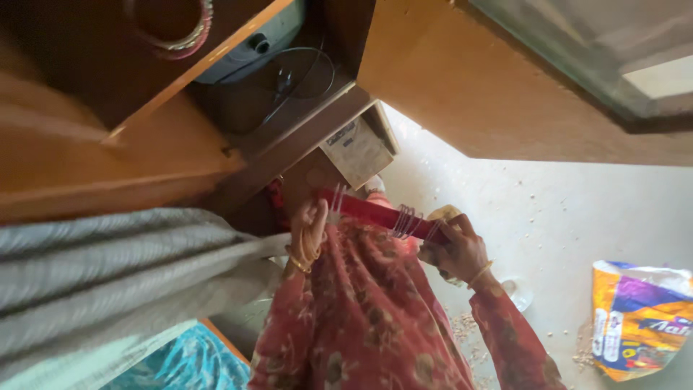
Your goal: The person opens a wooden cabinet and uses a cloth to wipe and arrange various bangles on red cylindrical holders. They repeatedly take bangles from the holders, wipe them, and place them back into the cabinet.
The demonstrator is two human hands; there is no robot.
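Below the wooden cupboard edge, both hands, left hand (309,224) and right hand (453,249), grip the ends of a stiff red rod (368,211) carrying thin, probably fragile bangles (406,222).

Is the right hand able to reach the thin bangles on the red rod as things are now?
Probably yes: the right hand holds the red rod right beside the thin bangles, and nothing lies between them.

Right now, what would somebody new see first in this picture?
First, the red rod in the middle, held at each end by the left hand and the right hand, with thin bangles strung on it. Next, the bright orange and purple bag on the pale floor at lower right, beside scattered crumbs.
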